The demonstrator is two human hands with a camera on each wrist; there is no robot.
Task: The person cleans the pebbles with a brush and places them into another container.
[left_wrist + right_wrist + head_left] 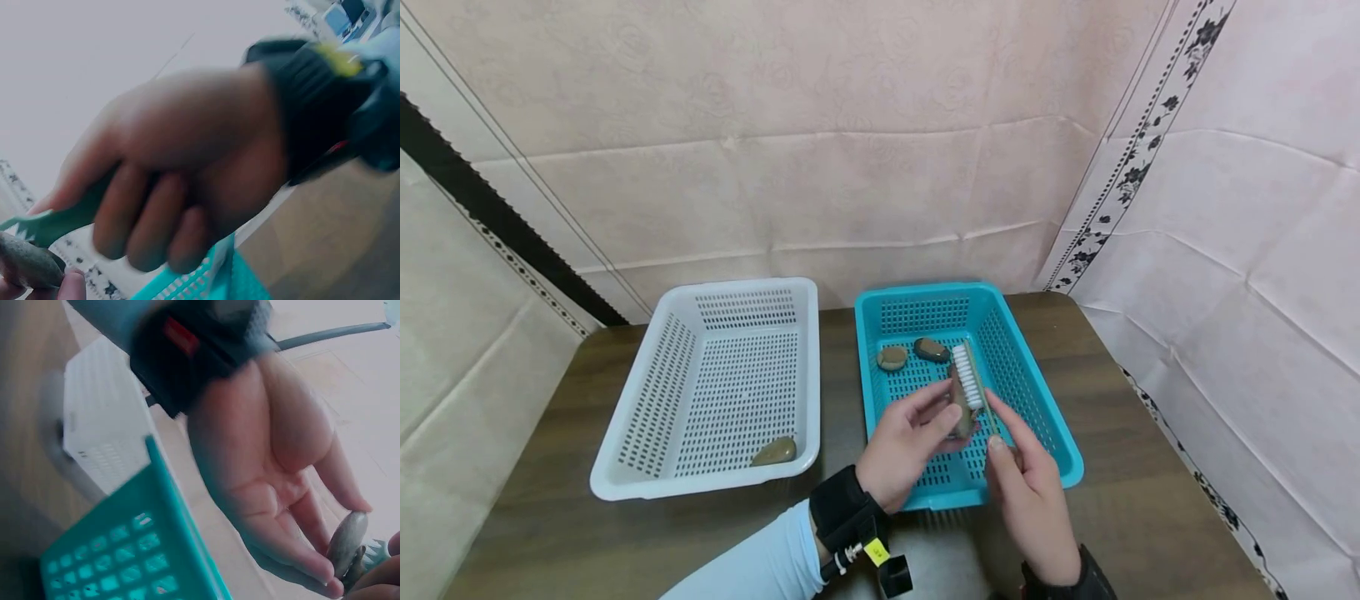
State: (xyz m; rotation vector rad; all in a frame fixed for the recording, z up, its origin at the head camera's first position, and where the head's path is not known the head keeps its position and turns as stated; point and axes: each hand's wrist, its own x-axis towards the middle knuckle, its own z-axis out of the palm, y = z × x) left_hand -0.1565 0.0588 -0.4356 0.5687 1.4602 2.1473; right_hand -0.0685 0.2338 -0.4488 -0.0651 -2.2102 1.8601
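Over the teal basket point(1037, 392), my left hand point(910, 437) holds a long brownish-grey stone point(961, 417) between thumb and fingers. My right hand point(1033, 508) grips the handle of a green brush point(967, 379) with white bristles, which lie against the stone's side. In the left wrist view the hand point(181, 144) round the green brush point(69, 220) is large and blurred, and the stone point(28, 259) shows at the lower left edge. The right wrist view shows the hand point(269, 469) pinching the stone point(347, 544), with white bristles point(377, 551) beside it.
Two more stones, a tan one point(892, 358) and a dark one point(931, 350), lie in the far left of the teal basket. To its left stands a white basket point(625, 400) with one olive stone point(774, 452) near its front right corner. Pale patterned cloth point(850, 192) hangs behind the wooden table point(1120, 400).
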